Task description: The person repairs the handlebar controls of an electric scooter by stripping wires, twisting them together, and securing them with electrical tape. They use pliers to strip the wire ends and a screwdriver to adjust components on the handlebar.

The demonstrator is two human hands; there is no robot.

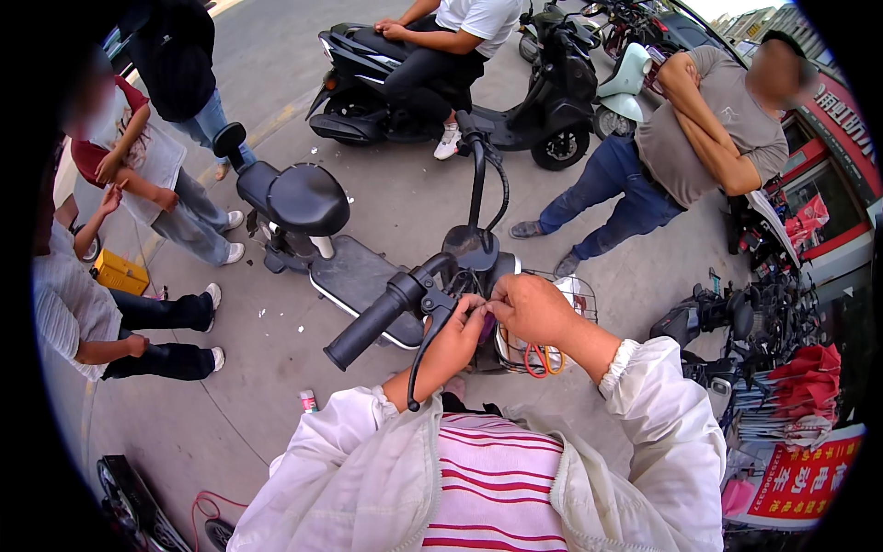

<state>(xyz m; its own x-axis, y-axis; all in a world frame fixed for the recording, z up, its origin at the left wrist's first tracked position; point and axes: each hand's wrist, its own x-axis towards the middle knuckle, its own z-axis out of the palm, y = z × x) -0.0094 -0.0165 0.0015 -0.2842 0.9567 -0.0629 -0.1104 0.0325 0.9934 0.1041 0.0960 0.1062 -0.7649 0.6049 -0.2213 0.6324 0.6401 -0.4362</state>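
Just behind the brake lever of a small black electric scooter, my left hand and my right hand meet, fingertips pinched together on something small that I cannot make out, perhaps hidden by the fingers. The black handlebar grip lies to the left of my hands. The stem housing is just above them. A wire basket is beyond my right hand, and red and orange cables hang below it.
The scooter's seat is at upper left. People stand left and right; another sits on a black scooter. A yellow case, a small bottle and red hose lie left; parked scooters crowd the right.
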